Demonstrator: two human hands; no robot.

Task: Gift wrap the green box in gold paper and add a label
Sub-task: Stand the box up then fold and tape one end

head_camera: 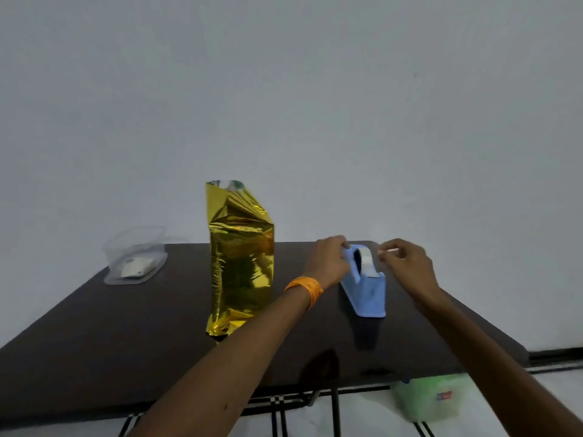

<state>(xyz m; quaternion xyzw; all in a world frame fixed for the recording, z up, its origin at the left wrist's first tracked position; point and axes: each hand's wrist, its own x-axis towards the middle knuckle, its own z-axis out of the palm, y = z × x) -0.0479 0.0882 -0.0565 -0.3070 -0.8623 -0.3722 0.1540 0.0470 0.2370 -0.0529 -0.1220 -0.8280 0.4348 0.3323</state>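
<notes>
Shiny, crinkled gold paper sheathes a tall box standing upright at centre frame on the glossy dark bench, its top end creased and unsealed. Right of it sits a smooth pale-blue plastic tape dispenser. The left hand grips its top; the right hand pinches the translucent tape end. A clear plastic tub sits at left.

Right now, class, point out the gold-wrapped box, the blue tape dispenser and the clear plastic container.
gold-wrapped box (241,263), head view, middle of its front face.
blue tape dispenser (369,298), head view, near part of its body.
clear plastic container (132,247), head view, its front wall above the white contents.
</notes>
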